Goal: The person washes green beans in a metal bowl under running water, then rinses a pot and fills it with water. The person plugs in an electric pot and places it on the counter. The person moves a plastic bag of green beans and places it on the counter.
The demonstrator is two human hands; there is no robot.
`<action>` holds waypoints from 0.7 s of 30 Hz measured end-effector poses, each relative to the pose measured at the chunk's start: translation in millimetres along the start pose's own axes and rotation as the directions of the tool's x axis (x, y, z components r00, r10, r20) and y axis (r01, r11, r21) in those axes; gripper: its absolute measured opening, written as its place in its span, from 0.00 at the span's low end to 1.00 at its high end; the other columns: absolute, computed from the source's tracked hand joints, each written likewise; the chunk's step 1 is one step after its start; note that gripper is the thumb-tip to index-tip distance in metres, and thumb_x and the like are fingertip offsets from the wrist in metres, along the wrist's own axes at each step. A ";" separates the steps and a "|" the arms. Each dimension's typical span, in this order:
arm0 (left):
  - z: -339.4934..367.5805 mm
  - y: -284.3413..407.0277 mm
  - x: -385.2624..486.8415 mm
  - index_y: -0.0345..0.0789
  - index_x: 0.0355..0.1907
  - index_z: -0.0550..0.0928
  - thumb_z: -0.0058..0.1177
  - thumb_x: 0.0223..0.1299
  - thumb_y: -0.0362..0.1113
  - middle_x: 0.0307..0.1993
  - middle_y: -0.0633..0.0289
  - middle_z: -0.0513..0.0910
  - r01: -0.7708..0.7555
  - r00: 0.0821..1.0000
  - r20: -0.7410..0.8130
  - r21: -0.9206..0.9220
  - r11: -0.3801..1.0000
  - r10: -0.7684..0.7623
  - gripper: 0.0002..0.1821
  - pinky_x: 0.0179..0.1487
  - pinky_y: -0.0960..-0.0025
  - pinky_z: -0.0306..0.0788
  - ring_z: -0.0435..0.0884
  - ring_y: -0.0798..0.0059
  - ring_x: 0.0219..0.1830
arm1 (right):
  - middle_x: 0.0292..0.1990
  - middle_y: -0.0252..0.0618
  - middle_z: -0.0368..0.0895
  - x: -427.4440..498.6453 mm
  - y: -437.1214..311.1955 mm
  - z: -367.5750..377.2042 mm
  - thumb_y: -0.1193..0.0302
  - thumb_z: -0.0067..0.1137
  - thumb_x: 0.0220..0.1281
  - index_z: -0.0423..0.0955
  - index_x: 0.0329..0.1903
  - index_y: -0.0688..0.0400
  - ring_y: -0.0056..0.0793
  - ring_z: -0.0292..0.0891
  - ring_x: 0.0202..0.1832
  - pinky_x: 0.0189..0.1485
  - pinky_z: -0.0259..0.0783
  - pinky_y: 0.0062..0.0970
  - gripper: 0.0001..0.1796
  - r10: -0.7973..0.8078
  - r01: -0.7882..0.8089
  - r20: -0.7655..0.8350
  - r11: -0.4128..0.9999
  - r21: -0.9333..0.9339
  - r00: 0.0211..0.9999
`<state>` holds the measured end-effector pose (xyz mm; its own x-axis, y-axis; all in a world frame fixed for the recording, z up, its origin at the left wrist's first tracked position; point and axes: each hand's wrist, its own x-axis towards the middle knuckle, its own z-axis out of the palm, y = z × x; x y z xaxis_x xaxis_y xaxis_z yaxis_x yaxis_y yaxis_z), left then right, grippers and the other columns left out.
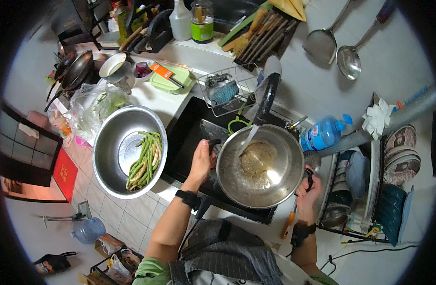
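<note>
A two-handled stainless steel pot (236, 185) is held over the black sink (184, 142). My left hand (201, 160) grips its left black handle, and my right hand (308, 192) grips the right one. Water streams into the pot from the black faucet (269, 94), and shallow water lies on its bottom. To the left, on the counter, stands a large steel basin (109, 160) with green beans (145, 162) heaped along its right side. A green-rimmed strainer (236, 123) is partly hidden behind the pot.
Behind the sink hangs a wire rack (211, 82) with a blue scrubber (223, 93). A blue pump bottle (321, 133) stands right of the faucet. Dish racks (325, 188) hold bowls and plates at right. Plastic bags (86, 110) and a green lidded box (171, 80) sit at left.
</note>
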<state>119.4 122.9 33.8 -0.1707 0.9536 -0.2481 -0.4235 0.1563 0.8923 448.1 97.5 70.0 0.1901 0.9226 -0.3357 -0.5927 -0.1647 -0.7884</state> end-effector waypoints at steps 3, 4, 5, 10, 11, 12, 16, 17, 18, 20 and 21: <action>-0.2 16.7 -15.0 0.42 0.33 0.67 0.33 0.70 0.50 0.15 0.74 0.61 0.003 0.999 -0.038 0.009 1.000 -0.002 0.15 0.17 0.81 0.50 0.56 0.87 0.14 | 0.12 0.26 0.59 10.4 25.1 -10.9 0.62 0.37 0.63 0.71 0.48 0.60 0.17 0.48 0.09 0.11 0.47 0.20 0.19 0.128 -0.119 -0.076 0.987 0.112 0.989; -2.5 24.1 -16.1 0.42 0.33 0.67 0.33 0.70 0.50 0.15 0.74 0.60 -0.025 0.999 -0.032 0.038 0.999 0.026 0.15 0.17 0.81 0.50 0.56 0.87 0.14 | 0.12 0.26 0.57 13.4 37.0 -11.7 0.61 0.38 0.63 0.71 0.48 0.59 0.17 0.48 0.09 0.11 0.46 0.19 0.19 0.153 -0.142 -0.081 0.982 0.122 0.985; -6.2 31.5 -19.1 0.42 0.33 0.67 0.34 0.70 0.50 0.15 0.74 0.60 -0.026 0.999 -0.038 0.049 0.998 0.027 0.15 0.17 0.81 0.50 0.56 0.87 0.15 | 0.12 0.26 0.57 15.2 49.2 -12.0 0.59 0.39 0.63 0.73 0.35 0.59 0.17 0.49 0.10 0.13 0.47 0.19 0.17 0.183 -0.174 -0.085 0.979 0.111 0.979; -20.2 55.3 -31.7 0.40 0.31 0.65 0.32 0.70 0.49 0.15 0.74 0.59 -0.080 0.987 -0.120 0.187 0.979 0.104 0.16 0.16 0.81 0.50 0.54 0.88 0.14 | 0.14 0.27 0.61 34.3 106.9 1.4 0.60 0.40 0.63 0.64 0.24 0.53 0.19 0.54 0.14 0.19 0.54 0.21 0.15 0.183 -0.184 -0.036 0.983 -0.013 0.982; -21.7 57.0 -34.6 0.39 0.31 0.64 0.31 0.71 0.48 0.14 0.74 0.59 -0.105 0.977 -0.158 0.209 0.972 0.140 0.16 0.15 0.82 0.50 0.54 0.88 0.13 | 0.16 0.27 0.63 41.2 116.1 5.2 0.61 0.40 0.63 0.66 0.29 0.54 0.19 0.55 0.15 0.20 0.55 0.21 0.12 0.174 -0.175 -0.012 0.985 -0.008 0.985; -23.0 57.7 -38.2 0.39 0.31 0.64 0.31 0.71 0.48 0.14 0.74 0.59 -0.121 0.970 -0.180 0.225 0.967 0.163 0.16 0.15 0.82 0.50 0.54 0.88 0.13 | 0.18 0.28 0.65 48.0 122.5 7.6 0.64 0.40 0.63 0.66 0.38 0.55 0.19 0.58 0.18 0.23 0.58 0.21 0.09 0.193 -0.195 -0.035 0.979 -0.054 0.980; -24.6 55.2 -50.6 0.40 0.32 0.64 0.32 0.71 0.47 0.14 0.74 0.58 -0.160 0.946 -0.244 0.220 0.962 0.213 0.14 0.15 0.82 0.50 0.54 0.88 0.13 | 0.19 0.30 0.66 71.9 139.9 22.5 0.68 0.42 0.62 0.67 0.39 0.56 0.22 0.61 0.22 0.27 0.60 0.21 0.07 0.303 -0.302 -0.028 0.953 0.024 0.953; -24.7 54.7 -52.4 0.40 0.32 0.64 0.32 0.71 0.46 0.14 0.74 0.58 -0.155 0.944 -0.263 0.184 0.971 0.201 0.14 0.15 0.82 0.50 0.54 0.88 0.13 | 0.20 0.30 0.68 74.6 141.1 27.1 0.69 0.42 0.63 0.68 0.36 0.55 0.21 0.61 0.23 0.28 0.60 0.20 0.06 0.300 -0.301 0.020 0.952 0.049 0.954; -26.4 55.7 -53.1 0.40 0.32 0.64 0.33 0.70 0.47 0.14 0.74 0.58 -0.148 0.949 -0.262 0.114 0.982 0.173 0.14 0.15 0.82 0.50 0.54 0.88 0.13 | 0.20 0.29 0.67 77.3 140.3 32.4 0.67 0.41 0.64 0.69 0.35 0.54 0.20 0.61 0.22 0.27 0.59 0.20 0.07 0.280 -0.280 0.050 0.960 -0.012 0.959; -30.0 58.2 -53.9 0.40 0.32 0.64 0.34 0.70 0.48 0.13 0.74 0.58 -0.139 0.931 -0.325 0.098 0.985 0.164 0.14 0.15 0.82 0.49 0.53 0.89 0.13 | 0.21 0.26 0.67 78.9 132.6 42.2 0.65 0.41 0.64 0.70 0.36 0.52 0.19 0.61 0.22 0.25 0.58 0.20 0.08 0.246 -0.237 0.070 0.964 -0.117 0.967; -32.0 59.2 -53.9 0.40 0.32 0.64 0.34 0.70 0.48 0.13 0.74 0.58 -0.120 0.927 -0.352 0.051 0.992 0.130 0.15 0.15 0.82 0.49 0.53 0.89 0.13 | 0.21 0.26 0.67 78.4 125.3 45.7 0.66 0.42 0.64 0.71 0.38 0.53 0.18 0.61 0.22 0.25 0.58 0.20 0.08 0.231 -0.215 0.091 0.964 -0.159 0.969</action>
<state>75.1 72.5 87.9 -0.5260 0.8139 -0.2468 -0.3544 0.0541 0.9335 352.9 165.1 -31.6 -0.0242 0.8873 -0.4606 -0.4880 -0.4126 -0.7692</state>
